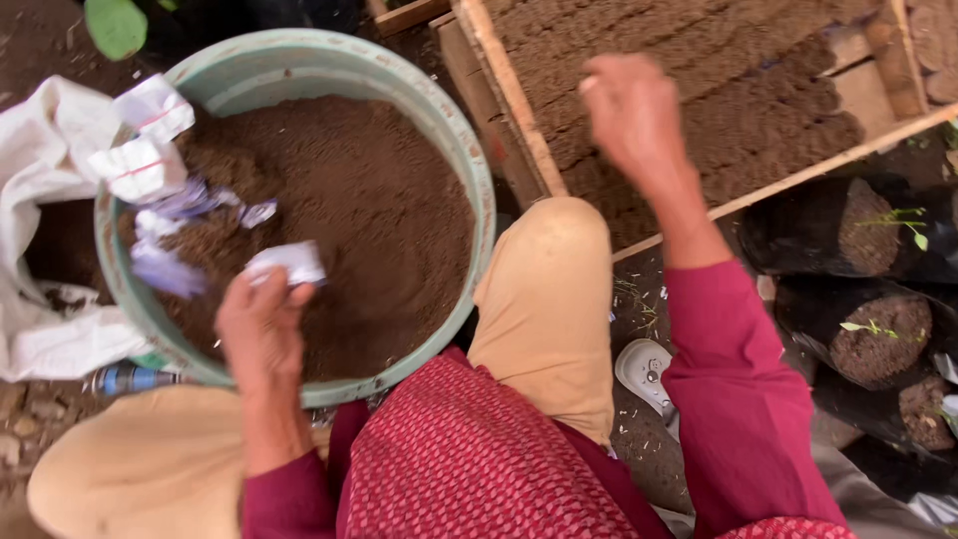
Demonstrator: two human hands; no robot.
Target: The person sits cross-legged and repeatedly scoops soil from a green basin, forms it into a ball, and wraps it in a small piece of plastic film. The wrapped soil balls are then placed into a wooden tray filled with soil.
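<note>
Paper packet [289, 263], white and crumpled, is pinched in the fingers of our left hand [261, 329] just above the brown soil [379, 200] that fills a pale green round tub [469, 150]. Our left arm comes up from the lower edge in a dark red sleeve, wrist bent, knuckles toward the camera. More white and bluish scraps of paper [160, 180] lie on the soil along the tub's left rim, and a white sack [40, 170] rests against the tub on the ground beside it. Our right hand [631, 115] is raised well apart from the tub, over a wooden tray [514, 110] packed with rows of dark soil; its fingers are curled loosely and blurred, and we cannot tell whether they hold anything. Tan trousers cover our bent knees between the two arms. To the right, black seedling bags [858, 240] of soil carry small green sprouts.
</note>
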